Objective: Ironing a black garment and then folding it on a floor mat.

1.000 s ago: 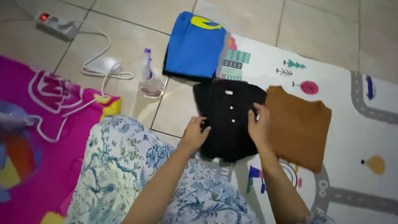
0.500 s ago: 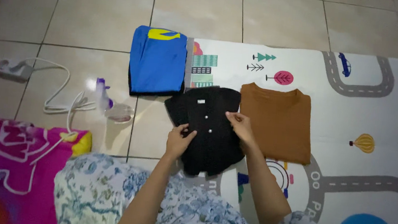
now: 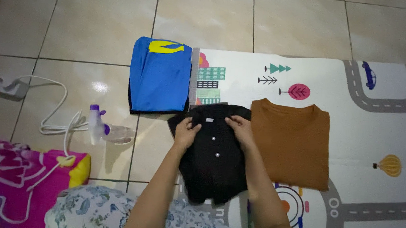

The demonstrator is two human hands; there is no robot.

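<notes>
A folded black buttoned shirt lies on the floor, half on a printed play mat. My left hand presses the shirt's upper left part near the collar. My right hand grips the upper right part by the collar. A folded brown shirt lies right beside the black one, touching it. A folded blue garment with a yellow mark rests just above and to the left.
A small spray bottle lies on the tiles at the left, near a white cable that runs to a power strip. A pink cartoon blanket covers the lower left. My floral-clothed knees fill the bottom.
Both hands have slid up the black shirt from its middle to the collar area. The view has shifted, so everything sits slightly lower and the power strip is farther left.
</notes>
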